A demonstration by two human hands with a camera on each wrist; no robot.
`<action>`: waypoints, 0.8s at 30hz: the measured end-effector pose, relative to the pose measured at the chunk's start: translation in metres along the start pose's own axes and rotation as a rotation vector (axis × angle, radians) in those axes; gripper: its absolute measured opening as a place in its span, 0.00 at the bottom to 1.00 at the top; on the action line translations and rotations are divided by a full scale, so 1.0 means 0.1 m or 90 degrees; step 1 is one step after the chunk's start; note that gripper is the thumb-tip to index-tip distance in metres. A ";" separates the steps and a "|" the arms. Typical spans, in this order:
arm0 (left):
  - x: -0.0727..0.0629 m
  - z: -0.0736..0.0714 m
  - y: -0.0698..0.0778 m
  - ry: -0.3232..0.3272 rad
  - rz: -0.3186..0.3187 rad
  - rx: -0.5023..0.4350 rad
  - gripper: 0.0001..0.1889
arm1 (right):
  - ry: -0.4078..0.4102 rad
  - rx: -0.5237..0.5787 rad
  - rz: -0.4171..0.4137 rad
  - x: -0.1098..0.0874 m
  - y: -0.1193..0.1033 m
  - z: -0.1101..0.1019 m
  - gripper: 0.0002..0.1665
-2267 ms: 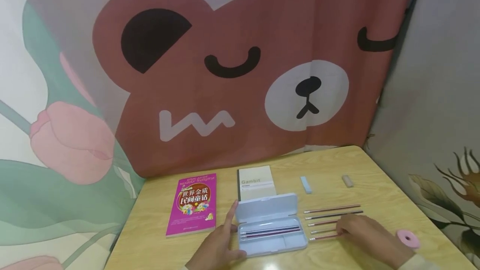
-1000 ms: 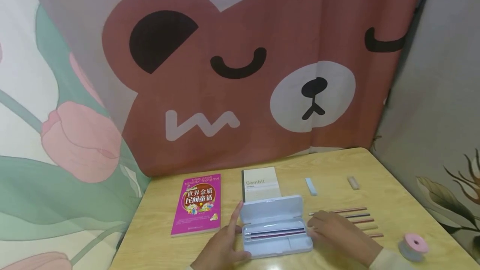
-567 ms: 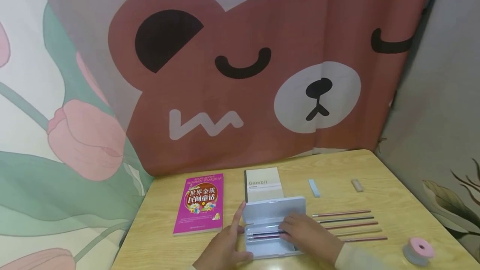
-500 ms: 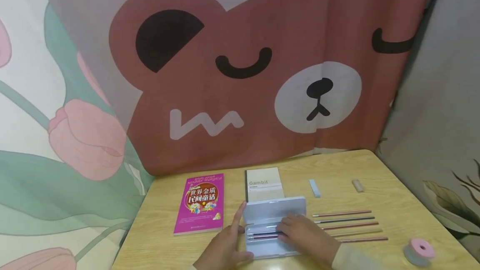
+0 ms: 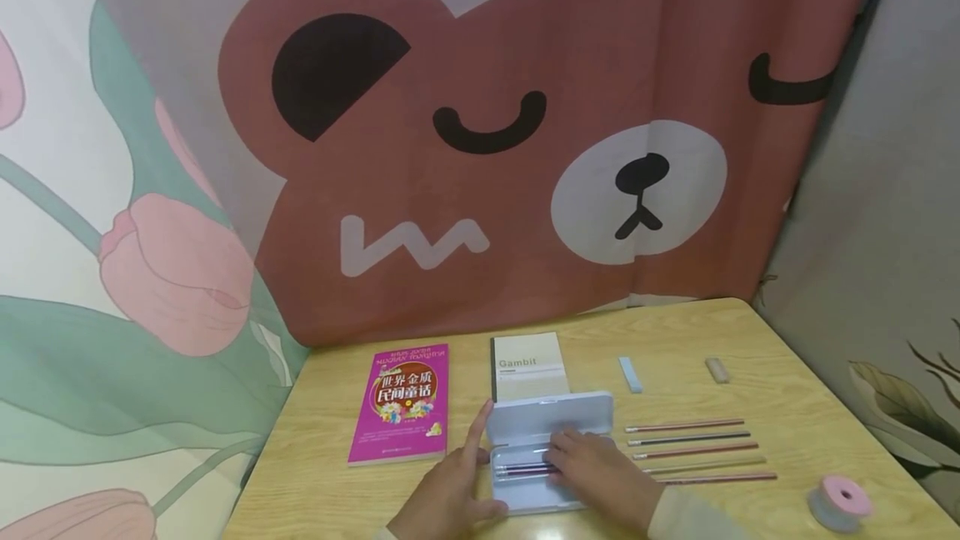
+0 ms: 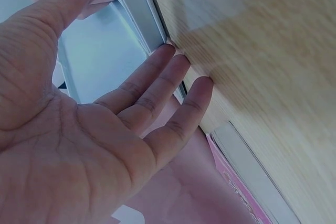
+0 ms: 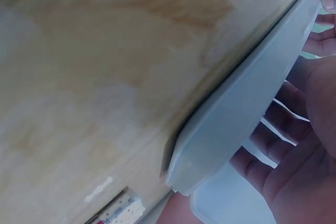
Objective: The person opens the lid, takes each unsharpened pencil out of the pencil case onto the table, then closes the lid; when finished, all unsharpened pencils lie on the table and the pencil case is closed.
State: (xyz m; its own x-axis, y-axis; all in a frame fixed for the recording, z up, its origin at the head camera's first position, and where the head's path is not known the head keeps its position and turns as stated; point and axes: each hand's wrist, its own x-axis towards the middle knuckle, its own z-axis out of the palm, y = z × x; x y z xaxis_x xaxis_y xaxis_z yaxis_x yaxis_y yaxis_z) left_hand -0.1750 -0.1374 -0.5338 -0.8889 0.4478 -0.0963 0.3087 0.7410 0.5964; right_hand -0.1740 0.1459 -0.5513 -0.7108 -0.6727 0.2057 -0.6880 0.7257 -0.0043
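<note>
A pale blue pencil case lies with its lid raised, and pencils lie lengthwise inside. My left hand touches the case's left end, its index finger up by the lid and its thumb at the front corner. The left wrist view shows the fingers of that left hand fairly straight along the case. My right hand reaches into the case over the pencils. In the right wrist view, the right hand has lightly bent fingers, with their tips hidden behind the case wall.
Several pencils lie in a row right of the case. A pink-topped spool stands at the right. Behind are a blue strip-shaped item, a brownish eraser-like block, a notebook and a magenta book.
My right hand has moved left from the pencils on the table into the case, sliding slightly further left lately. My left hand stays at the case. The head view has shifted a little.
</note>
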 end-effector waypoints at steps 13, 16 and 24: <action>0.01 -0.01 0.01 -0.001 -0.003 -0.014 0.74 | -0.002 0.086 0.048 0.04 0.00 -0.01 0.10; 0.01 -0.01 0.01 -0.002 -0.007 -0.017 0.74 | 0.002 0.104 0.047 0.04 -0.02 -0.03 0.09; 0.00 -0.02 0.03 -0.003 -0.002 -0.015 0.74 | 0.004 0.123 0.049 0.03 -0.03 -0.04 0.06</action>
State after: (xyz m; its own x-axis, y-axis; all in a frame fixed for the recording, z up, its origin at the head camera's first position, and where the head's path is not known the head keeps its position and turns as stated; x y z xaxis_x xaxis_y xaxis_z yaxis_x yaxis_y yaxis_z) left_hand -0.1748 -0.1360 -0.5306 -0.8880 0.4484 -0.1024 0.2981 0.7306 0.6143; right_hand -0.1735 0.1421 -0.5472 -0.7620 -0.6149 0.2033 -0.6473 0.7333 -0.2082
